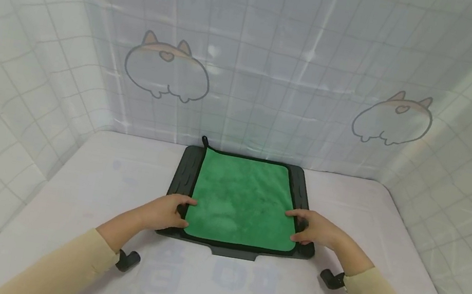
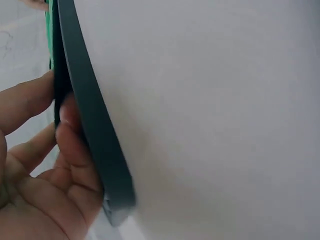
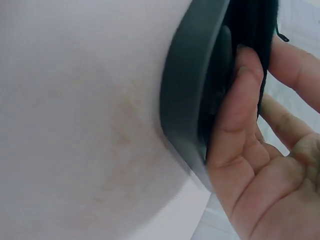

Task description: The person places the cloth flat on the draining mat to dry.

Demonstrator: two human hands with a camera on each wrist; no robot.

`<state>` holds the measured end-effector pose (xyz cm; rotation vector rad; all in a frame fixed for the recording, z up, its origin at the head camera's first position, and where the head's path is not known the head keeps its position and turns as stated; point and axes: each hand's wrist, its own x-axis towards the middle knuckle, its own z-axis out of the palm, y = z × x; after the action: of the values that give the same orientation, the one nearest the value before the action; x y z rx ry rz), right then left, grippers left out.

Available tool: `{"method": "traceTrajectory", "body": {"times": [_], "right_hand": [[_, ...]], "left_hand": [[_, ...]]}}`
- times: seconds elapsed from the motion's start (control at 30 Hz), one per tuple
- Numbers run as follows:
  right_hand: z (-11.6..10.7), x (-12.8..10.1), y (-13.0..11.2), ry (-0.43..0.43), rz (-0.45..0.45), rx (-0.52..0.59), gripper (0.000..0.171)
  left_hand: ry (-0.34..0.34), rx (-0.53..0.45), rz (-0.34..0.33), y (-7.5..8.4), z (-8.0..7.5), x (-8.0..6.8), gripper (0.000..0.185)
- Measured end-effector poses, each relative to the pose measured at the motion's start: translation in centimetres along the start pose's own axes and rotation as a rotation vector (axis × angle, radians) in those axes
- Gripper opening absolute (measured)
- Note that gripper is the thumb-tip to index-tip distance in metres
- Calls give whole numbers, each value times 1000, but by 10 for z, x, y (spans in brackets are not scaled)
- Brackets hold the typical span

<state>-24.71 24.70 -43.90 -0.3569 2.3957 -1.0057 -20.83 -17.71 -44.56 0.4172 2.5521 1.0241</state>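
Observation:
A green towel (image 1: 242, 195) with a black border and a hanging loop (image 1: 205, 141) at its far left corner lies spread over a black tray (image 1: 185, 172). At the towel's left edge my left hand (image 1: 166, 211) pinches the border, with thumb and forefinger on the green face. In the left wrist view, curled fingers (image 2: 75, 145) go in between towel and tray wall (image 2: 95, 125). My right hand (image 1: 318, 229) pinches the right edge in the same way. The right wrist view shows its fingers (image 3: 232, 115) under the towel's dark underside, inside the tray wall (image 3: 187, 80).
The tray rests on a pale cloth-covered table (image 1: 129, 165). White grid-patterned curtains (image 1: 254, 67) with cartoon drawings stand behind and at both sides. Black wrist devices (image 1: 128, 260) hang below the sleeves. A tab (image 1: 233, 253) juts from the tray's near edge.

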Motion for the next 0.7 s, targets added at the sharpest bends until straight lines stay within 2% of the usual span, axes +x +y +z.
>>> {"method": "traceTrajectory", "body": {"times": [0.17,0.33,0.5,0.7], "right_hand": [[-4,4,-1,-23,-49,-40,68],[-14,10,0,-28,-105,-17,61],[-23,23,3,31,-120,16,54],[-29,42,8,91,-84,69,49]], "left_hand": [[19,103,9,5,1,-2,63],[33,91,46,1,-6,4,69],[43,43,75,-4,-15,20,66],[77,71,59,-4,-20,42,62]]}}
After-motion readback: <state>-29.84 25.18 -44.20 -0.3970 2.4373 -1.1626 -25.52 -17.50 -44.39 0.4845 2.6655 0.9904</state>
